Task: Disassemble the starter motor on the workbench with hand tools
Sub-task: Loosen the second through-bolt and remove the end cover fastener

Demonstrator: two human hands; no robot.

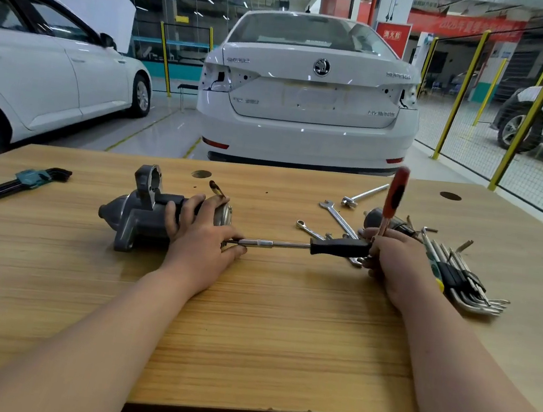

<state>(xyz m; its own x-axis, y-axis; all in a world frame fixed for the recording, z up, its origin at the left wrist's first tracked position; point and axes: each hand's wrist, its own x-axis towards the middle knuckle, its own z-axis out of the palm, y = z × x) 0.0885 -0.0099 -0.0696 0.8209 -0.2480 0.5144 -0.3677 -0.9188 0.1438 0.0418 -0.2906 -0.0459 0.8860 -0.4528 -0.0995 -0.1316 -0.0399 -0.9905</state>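
The grey starter motor (pixel 139 214) lies on its side on the wooden workbench (pixel 247 323), nose to the left. My left hand (pixel 202 233) rests over its right end, fingers curled round the body, thumb and a finger against the metal shaft of a black-handled driver (pixel 337 247). That driver lies level, its tip at the motor's end. My right hand (pixel 397 260) grips the driver's handle end and also holds a red-handled screwdriver (pixel 394 196) that stands upright.
A dark hex key set (pixel 21 181) lies at the left. Spanners (pixel 337 218), a socket bar (pixel 365 194), a dark cylindrical part (pixel 374 217) and several silver hex keys (pixel 461 275) crowd the right. A white car stands beyond the far edge.
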